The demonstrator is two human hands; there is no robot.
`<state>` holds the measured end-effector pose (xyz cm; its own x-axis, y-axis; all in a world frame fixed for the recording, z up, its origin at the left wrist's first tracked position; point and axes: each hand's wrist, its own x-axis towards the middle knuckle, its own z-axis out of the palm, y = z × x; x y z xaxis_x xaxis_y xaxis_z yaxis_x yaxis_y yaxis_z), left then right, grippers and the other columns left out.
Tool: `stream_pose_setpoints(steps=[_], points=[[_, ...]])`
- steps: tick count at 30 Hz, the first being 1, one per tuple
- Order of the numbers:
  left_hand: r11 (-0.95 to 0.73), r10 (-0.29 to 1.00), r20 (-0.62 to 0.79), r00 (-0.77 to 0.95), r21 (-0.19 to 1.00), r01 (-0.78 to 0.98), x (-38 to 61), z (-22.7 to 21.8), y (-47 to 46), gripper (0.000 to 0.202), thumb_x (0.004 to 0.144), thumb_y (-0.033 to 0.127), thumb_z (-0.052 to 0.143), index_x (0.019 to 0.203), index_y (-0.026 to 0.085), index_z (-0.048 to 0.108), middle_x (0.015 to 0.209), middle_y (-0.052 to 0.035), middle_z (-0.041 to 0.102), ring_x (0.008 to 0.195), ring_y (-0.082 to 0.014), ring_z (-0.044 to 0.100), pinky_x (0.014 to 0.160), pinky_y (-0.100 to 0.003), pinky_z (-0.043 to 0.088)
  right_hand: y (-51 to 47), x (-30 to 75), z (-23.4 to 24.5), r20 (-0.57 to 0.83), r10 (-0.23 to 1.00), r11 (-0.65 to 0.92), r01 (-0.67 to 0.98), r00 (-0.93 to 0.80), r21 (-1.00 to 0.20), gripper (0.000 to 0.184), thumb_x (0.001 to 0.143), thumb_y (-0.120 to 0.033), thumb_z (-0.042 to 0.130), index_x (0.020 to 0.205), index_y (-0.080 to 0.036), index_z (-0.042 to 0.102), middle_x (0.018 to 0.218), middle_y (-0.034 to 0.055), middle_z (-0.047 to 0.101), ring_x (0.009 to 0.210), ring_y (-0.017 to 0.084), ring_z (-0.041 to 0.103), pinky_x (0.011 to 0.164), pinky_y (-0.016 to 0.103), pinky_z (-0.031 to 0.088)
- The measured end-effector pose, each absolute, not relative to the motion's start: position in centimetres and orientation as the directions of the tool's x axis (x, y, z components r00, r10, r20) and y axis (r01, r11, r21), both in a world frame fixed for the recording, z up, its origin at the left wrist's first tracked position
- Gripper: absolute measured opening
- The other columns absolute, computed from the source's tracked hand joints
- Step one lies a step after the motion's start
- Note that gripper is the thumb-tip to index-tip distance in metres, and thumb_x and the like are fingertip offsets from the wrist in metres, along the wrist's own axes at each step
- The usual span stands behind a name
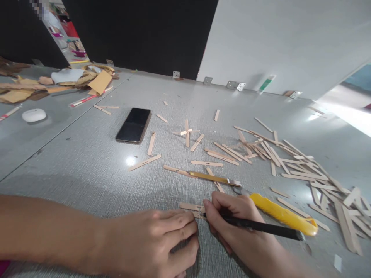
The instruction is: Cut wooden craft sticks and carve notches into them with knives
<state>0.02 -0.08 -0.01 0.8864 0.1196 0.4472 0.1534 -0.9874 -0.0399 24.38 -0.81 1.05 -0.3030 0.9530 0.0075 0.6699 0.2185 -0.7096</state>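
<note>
1. We see the stick (189, 207) lying flat on the table (87, 170) at the near edge, right between the two hands. It is a short, pale wooden craft stick with rounded ends. A second small piece seems to lie against it under the fingers, but we cannot tell for sure.
2. Our left hand (156, 241) rests palm down with the fingers curled, and the fingertips press on the stick's near side to pin it.
3. Our right hand (232, 222) is clenched around a pen (261, 227). The pen is slim and black, and its tip touches the stick's right end.
4. Just behind the right hand a cutter (279, 214) with a yellow body lies on the table. Its blade end points left, and the pen's barrel crosses in front of it.
5. Just beyond the stick lies a metal strip (214, 178), brass-coloured with a silver tip and set at a slant.
6. Loose sticks (290, 162) are scattered past it, thin in the middle and heaped thickly to the right.
7. A phone (133, 125) with a dark screen lies further off, left of centre.
8. Cardboard (100, 82) scraps are piled at the far left, with a white case (34, 115) near them.
</note>
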Motion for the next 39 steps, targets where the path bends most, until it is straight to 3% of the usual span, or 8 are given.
stream_pose_setpoints(steps=[5, 28, 34, 39], points=[[-0.986, 0.126, 0.446, 0.886, -0.039, 0.159, -0.01, -0.03, -0.08, 0.037, 0.104, 0.026, 0.049, 0.119, 0.004, 0.074, 0.120, -0.0181, 0.078, 0.123, -0.0278, 0.071, 0.118, -0.036, 0.052, -1.06, 24.46, 0.94, -0.125, 0.947, 0.090, 0.617, -0.297, -0.782, 0.050, 0.110, -0.038, 0.050, 0.065, -0.026, 0.034, 0.045, -0.0102, 0.036, 0.041, 0.010, 0.035, 0.044, 0.025, 0.030], [-0.990, 0.113, 0.445, 0.888, -0.026, 0.139, -0.01, -0.10, -0.10, 0.036, 0.104, 0.025, 0.050, 0.119, 0.002, 0.074, 0.118, -0.0194, 0.078, 0.118, -0.0296, 0.073, 0.113, -0.038, 0.056, -0.92, 24.54, 1.43, -0.146, 0.945, 0.046, 0.560, -0.293, -0.827, 0.046, 0.105, -0.030, 0.058, 0.063, -0.025, 0.041, 0.041, -0.0106, 0.042, 0.036, 0.008, 0.041, 0.042, 0.022, 0.035], [-0.988, 0.112, 0.467, 0.877, -0.043, 0.149, 0.00, -0.27, -0.08, 0.036, 0.105, 0.025, 0.049, 0.117, 0.003, 0.074, 0.117, -0.0188, 0.078, 0.118, -0.0300, 0.073, 0.112, -0.039, 0.056, -0.96, 25.03, 1.16, -0.212, 0.931, -0.067, 0.435, -0.296, -0.898, 0.044, 0.107, -0.041, 0.056, 0.067, -0.024, 0.047, 0.046, -0.0085, 0.049, 0.033, 0.007, 0.044, 0.037, 0.019, 0.034], [-0.988, 0.109, 0.505, 0.856, -0.042, 0.151, 0.13, -0.19, 0.00, 0.034, 0.104, 0.023, 0.048, 0.112, 0.003, 0.075, 0.113, -0.0186, 0.080, 0.114, -0.0287, 0.076, 0.111, -0.038, 0.057, -0.94, 25.14, 1.21, -0.195, 0.925, -0.052, 0.401, -0.326, -0.915, 0.045, 0.108, -0.045, 0.054, 0.069, -0.024, 0.049, 0.047, -0.0079, 0.048, 0.034, 0.008, 0.046, 0.036, 0.018, 0.032]])
